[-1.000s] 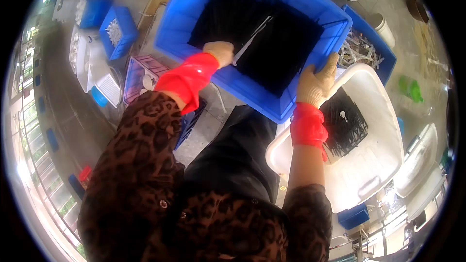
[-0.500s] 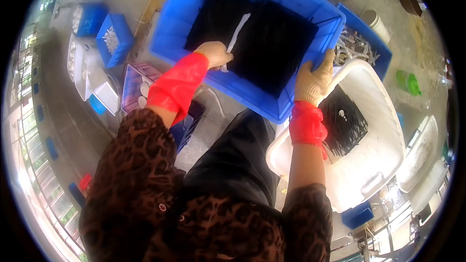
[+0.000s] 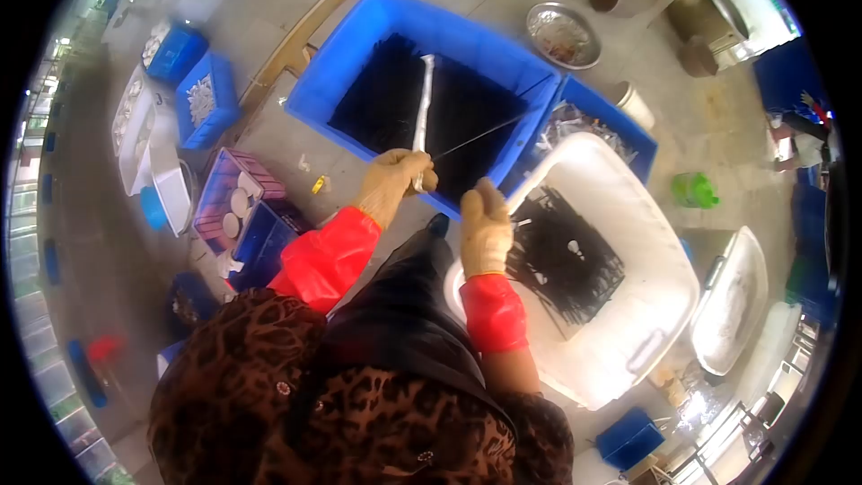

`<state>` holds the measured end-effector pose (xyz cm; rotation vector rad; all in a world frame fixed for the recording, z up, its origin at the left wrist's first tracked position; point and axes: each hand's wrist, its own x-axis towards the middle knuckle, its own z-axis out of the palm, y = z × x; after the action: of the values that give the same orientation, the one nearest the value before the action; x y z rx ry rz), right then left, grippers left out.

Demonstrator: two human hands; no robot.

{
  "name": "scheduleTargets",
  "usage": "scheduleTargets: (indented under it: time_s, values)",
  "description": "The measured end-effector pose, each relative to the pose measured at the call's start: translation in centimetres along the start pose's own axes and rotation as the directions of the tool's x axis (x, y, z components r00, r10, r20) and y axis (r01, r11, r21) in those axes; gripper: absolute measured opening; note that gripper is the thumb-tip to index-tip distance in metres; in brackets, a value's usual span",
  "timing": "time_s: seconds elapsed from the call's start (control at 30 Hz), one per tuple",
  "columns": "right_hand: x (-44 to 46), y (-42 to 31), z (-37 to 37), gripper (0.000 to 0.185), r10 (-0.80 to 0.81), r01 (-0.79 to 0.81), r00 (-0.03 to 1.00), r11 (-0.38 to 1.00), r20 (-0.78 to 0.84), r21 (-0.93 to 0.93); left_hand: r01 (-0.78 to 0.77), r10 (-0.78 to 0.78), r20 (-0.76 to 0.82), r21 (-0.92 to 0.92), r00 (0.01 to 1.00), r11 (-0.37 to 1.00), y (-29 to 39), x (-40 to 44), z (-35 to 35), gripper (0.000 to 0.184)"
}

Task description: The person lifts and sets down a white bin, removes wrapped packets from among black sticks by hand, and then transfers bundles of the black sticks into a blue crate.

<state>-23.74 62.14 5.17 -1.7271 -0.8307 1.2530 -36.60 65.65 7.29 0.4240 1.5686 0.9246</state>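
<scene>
My left hand, in a cream glove with a red cuff, is closed around the lower end of a long white strip. The strip stands up in front of a blue bin, which holds a mass of thin black sticks. At the bin's near right corner is my right hand, gloved alike, with its fingers drawn together and pointing up. Whatever it may hold is hidden. A thin dark stick runs slantwise above the black mass, near my left hand.
On my right sits a white tub with a bundle of black sticks. Behind it is a blue crate of scraps. A metal basin and a green container lie farther off. Left stands a pink crate with round pieces.
My left hand has lifted the white strip from the black sticks toward me. My right hand has let go of the bin's rim and moved left. The view has shifted, with the bin appearing farther off.
</scene>
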Motion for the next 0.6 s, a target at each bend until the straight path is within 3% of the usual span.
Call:
scheduleTargets:
  time_s: [0.03, 0.07, 0.1, 0.13, 0.17, 0.2, 0.23, 0.33, 0.37, 0.43, 0.5, 0.57, 0.6]
  values:
    - [-1.6, -0.2, -1.1, 0.038, -0.016, 0.023, 0.998, 0.995, 0.067, -0.101, -0.022, 0.022, 0.014, -0.016, 1.0, 1.0, -0.9, -0.4, 0.3, 0.022]
    - [-3.4, -0.5, -1.6, 0.033, -0.082, 0.086, 0.995, 0.993, 0.049, -0.085, -0.096, 0.097, -0.049, 0.026, 0.994, 0.995, -1.8, -0.3, 0.0, 0.022]
    - [-4.5, -0.2, -2.4, 0.03, -0.039, 0.058, 0.99, 0.988, 0.134, -0.14, -0.165, 0.172, -0.111, 0.069, 0.979, 0.984, -2.6, -0.2, -0.6, 0.021]
    - [-5.9, 0.5, -3.3, 0.029, -0.094, 0.12, 0.982, 0.979, 0.163, -0.162, -0.193, 0.198, -0.106, 0.054, 0.975, 0.98, -3.6, 0.3, -1.5, 0.021]
    - [-7.6, 1.7, -4.3, 0.029, -0.135, 0.169, 0.973, 0.969, 0.187, -0.18, -0.115, 0.118, -0.184, 0.026, 0.976, 0.993, -5.0, 0.8, -2.7, 0.022]
    - [-8.8, 3.1, -5.4, 0.031, -0.118, 0.162, 0.973, 0.961, 0.198, -0.223, -0.039, 0.035, -0.258, -0.009, 0.965, 0.999, -5.8, 0.3, -3.1, 0.022]
    - [-10.5, 3.2, -6.7, 0.033, -0.085, 0.137, 0.978, 0.952, 0.191, -0.274, -0.056, 0.051, -0.25, -0.013, 0.967, 0.998, -6.0, -1.6, -2.8, 0.022]
    - [-14.6, 4.6, -10.9, 0.036, -0.005, 0.023, 0.994, 0.986, 0.106, -0.164, -0.198, 0.19, -0.264, -0.004, 0.946, 0.98, -7.5, -7.9, -1.6, 0.022]
    - [-15.4, 6.3, -12.6, 0.037, -0.067, 0.084, 0.993, 0.979, 0.1, -0.185, -0.255, 0.243, -0.226, -0.026, 0.943, 0.966, -8.2, -9.9, -1.2, 0.02]
    - [-15.1, 11.5, -14.7, 0.038, -0.05, 0.057, 0.994, 0.996, 0.096, -0.072, -0.363, 0.349, -0.151, -0.079, 0.925, 0.928, -9.6, -13.0, -0.3, 0.015]
    - [-15.5, 13.9, -16.0, 0.035, 0.019, -0.021, 0.999, 0.999, 0.038, 0.039, -0.316, 0.313, -0.064, -0.036, 0.947, 0.948, -10.4, -15.0, 0.0, 0.016]
    - [-16.7, 11.6, -16.8, 0.035, 0.186, -0.201, 0.978, 0.958, 0.091, 0.203, -0.114, 0.125, 0.133, -0.089, 0.983, 0.99, -11.4, -17.0, 0.7, 0.018]
    - [-16.9, 11.1, -17.2, 0.035, 0.182, -0.228, 0.969, 0.919, 0.166, 0.32, -0.106, 0.117, 0.139, -0.081, 0.983, 0.991, -12.4, -17.7, 1.0, 0.018]
